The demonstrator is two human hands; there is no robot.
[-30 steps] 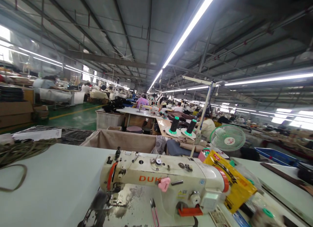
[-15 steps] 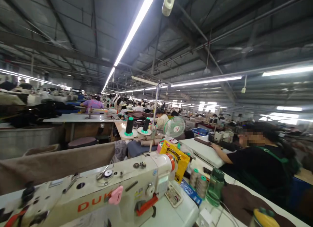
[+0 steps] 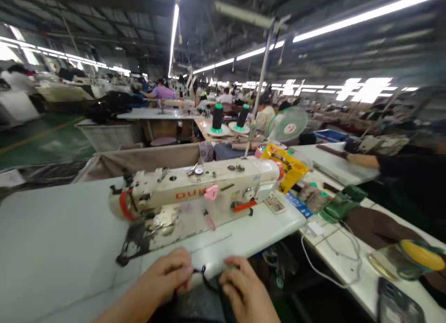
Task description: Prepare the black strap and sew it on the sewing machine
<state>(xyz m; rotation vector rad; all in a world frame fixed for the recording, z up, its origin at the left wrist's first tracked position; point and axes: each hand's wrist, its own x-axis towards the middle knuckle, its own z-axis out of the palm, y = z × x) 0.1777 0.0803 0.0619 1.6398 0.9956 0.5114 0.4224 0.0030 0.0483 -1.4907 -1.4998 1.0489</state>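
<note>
At the near edge of the desk (image 3: 69, 239), in front of the sewing machine (image 3: 198, 188), my left hand (image 3: 167, 277) pinches a thin dark cord (image 3: 205, 273). My right hand (image 3: 244, 290) curls just beside it; I cannot tell its grasp. Judgement: the cord is light and limp; pinch it near its ends.

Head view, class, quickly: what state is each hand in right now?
Left hand: closed, pinching the thin black cord.
Right hand: curled beside that cord; hold cannot be told.
</note>
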